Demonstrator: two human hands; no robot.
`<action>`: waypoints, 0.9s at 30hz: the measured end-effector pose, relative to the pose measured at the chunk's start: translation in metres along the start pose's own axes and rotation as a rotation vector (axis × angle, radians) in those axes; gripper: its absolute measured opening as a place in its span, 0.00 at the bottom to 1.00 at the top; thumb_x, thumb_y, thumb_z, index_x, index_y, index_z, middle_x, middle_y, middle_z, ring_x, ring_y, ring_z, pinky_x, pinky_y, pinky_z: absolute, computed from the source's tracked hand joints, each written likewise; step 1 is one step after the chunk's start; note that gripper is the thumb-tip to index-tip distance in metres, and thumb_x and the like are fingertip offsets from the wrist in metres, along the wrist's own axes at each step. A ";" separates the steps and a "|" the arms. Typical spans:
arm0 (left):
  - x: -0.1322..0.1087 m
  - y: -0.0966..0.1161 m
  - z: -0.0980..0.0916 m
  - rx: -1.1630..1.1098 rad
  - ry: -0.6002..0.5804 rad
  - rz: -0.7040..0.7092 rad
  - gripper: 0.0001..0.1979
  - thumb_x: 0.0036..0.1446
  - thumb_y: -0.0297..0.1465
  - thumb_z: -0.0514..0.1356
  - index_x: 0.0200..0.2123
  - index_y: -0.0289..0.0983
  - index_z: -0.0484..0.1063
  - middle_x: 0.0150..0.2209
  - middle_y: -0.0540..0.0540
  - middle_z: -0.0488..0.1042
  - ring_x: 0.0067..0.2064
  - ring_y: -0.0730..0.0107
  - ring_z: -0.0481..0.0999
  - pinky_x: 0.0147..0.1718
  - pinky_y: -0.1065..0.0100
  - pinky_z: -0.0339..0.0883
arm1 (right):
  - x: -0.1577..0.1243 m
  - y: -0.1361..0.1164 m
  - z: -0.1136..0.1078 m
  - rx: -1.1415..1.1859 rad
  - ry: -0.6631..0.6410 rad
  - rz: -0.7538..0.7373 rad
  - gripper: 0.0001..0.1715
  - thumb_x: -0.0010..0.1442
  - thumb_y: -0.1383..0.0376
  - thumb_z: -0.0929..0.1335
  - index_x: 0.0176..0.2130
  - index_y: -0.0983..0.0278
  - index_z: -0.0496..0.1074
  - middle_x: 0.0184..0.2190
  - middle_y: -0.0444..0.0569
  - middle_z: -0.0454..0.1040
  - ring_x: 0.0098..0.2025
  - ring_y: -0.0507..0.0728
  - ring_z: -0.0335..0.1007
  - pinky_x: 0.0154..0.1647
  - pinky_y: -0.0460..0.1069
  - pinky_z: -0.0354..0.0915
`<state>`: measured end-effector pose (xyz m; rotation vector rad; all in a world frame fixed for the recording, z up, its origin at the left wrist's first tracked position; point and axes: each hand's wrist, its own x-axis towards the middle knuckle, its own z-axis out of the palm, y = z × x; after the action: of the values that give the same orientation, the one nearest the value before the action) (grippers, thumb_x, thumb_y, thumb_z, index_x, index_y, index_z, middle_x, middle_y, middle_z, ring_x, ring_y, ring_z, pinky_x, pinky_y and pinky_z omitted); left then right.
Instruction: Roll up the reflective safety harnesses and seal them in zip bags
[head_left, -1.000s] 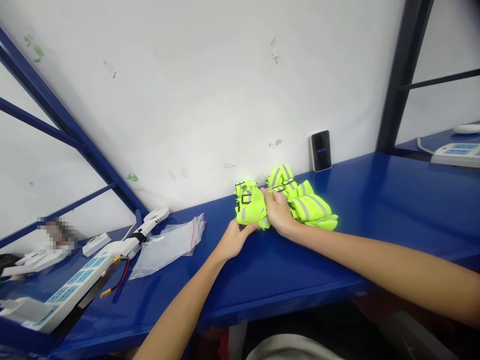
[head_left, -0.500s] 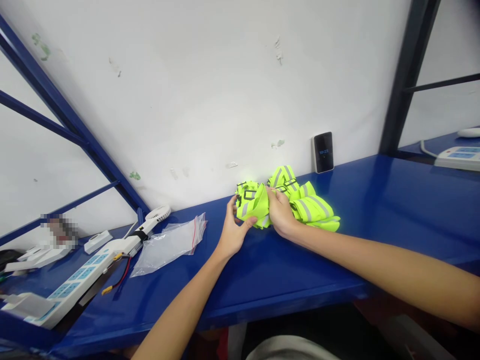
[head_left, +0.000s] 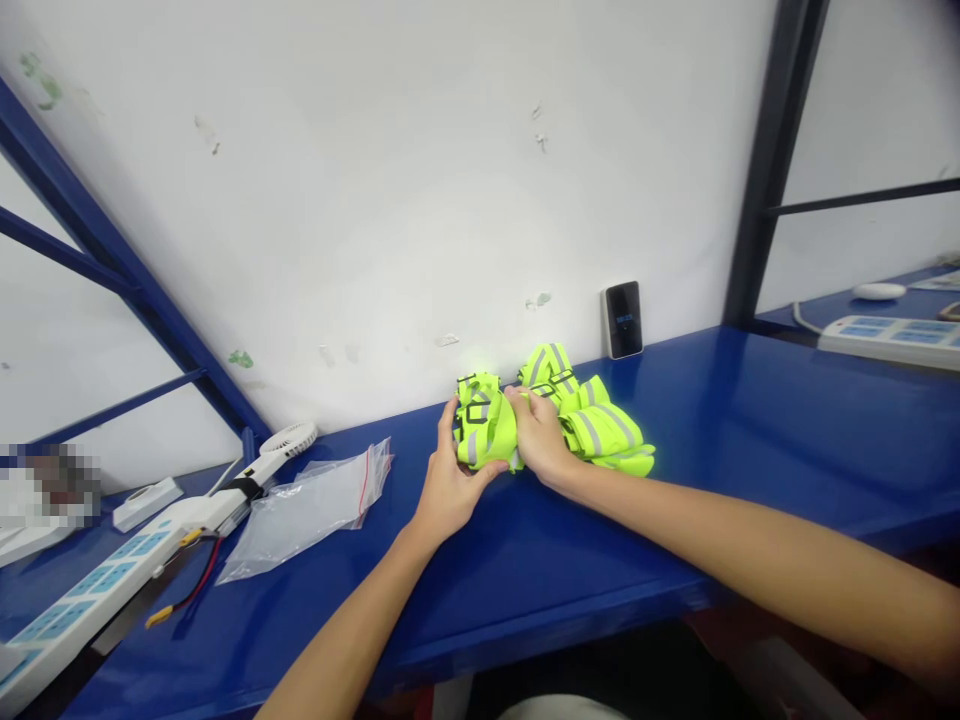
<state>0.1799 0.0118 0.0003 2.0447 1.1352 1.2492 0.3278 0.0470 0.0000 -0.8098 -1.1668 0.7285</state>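
Near the wall, a bundle of neon-yellow reflective straps [head_left: 495, 430] with grey stripes and black buckles rests on the blue table [head_left: 525, 560]. My left hand [head_left: 450, 490] is wrapped round its left side, thumb at the front lower edge and fingers behind. From the right, my right hand [head_left: 538, 432] grips the same bundle, its fingertips partly hidden in the folds. More neon-yellow reflective straps [head_left: 611, 435], folded in a heap, lie just right of and behind my right hand.
Left of my hands lie clear zip bags [head_left: 307, 515], a white handheld fan [head_left: 289, 440], a white power strip [head_left: 97, 585] and a red-black cable with yellow connectors [head_left: 199, 580]. A small black-faced clock [head_left: 622, 320] stands against the wall. Blue frame bars [head_left: 135, 280] rise at left.
The view has shifted, so the table items appear further left and slightly lower. Both hands stay on the strap bundle, with little visible change in grip.
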 end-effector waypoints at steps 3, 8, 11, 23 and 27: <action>0.003 -0.007 0.001 -0.045 0.003 0.014 0.53 0.46 0.39 0.69 0.67 0.45 0.39 0.59 0.41 0.65 0.55 0.57 0.71 0.53 0.58 0.66 | -0.002 0.000 0.001 0.022 0.001 0.036 0.19 0.62 0.52 0.61 0.30 0.63 0.69 0.27 0.44 0.71 0.31 0.55 0.66 0.34 0.48 0.61; 0.006 -0.017 -0.004 0.118 -0.016 0.059 0.49 0.43 0.42 0.70 0.64 0.44 0.48 0.56 0.40 0.65 0.56 0.54 0.68 0.56 0.52 0.62 | -0.006 0.003 0.001 0.089 -0.003 0.154 0.16 0.60 0.54 0.63 0.30 0.62 0.69 0.27 0.44 0.71 0.31 0.55 0.65 0.33 0.47 0.61; 0.005 -0.016 -0.007 0.330 0.066 0.171 0.51 0.40 0.44 0.71 0.64 0.45 0.48 0.57 0.39 0.59 0.59 0.50 0.63 0.58 0.48 0.59 | -0.007 0.002 0.000 0.028 -0.060 0.078 0.17 0.62 0.54 0.61 0.31 0.62 0.69 0.28 0.44 0.70 0.32 0.55 0.65 0.34 0.47 0.60; 0.002 -0.003 -0.010 0.638 -0.024 0.593 0.26 0.54 0.41 0.63 0.55 0.43 0.64 0.65 0.37 0.46 0.66 0.47 0.52 0.59 0.47 0.57 | -0.004 -0.003 -0.001 -0.029 -0.119 0.006 0.20 0.62 0.51 0.62 0.30 0.63 0.69 0.28 0.45 0.72 0.33 0.56 0.66 0.37 0.48 0.61; 0.003 -0.008 -0.009 0.565 -0.077 0.498 0.28 0.53 0.44 0.63 0.56 0.43 0.61 0.61 0.37 0.55 0.63 0.52 0.59 0.58 0.51 0.59 | -0.004 0.001 -0.002 -0.062 -0.105 0.030 0.22 0.62 0.49 0.60 0.30 0.63 0.69 0.28 0.46 0.71 0.34 0.57 0.66 0.37 0.49 0.61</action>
<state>0.1699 0.0179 0.0000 2.9080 1.0609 1.1269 0.3291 0.0439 -0.0031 -0.8502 -1.2788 0.7700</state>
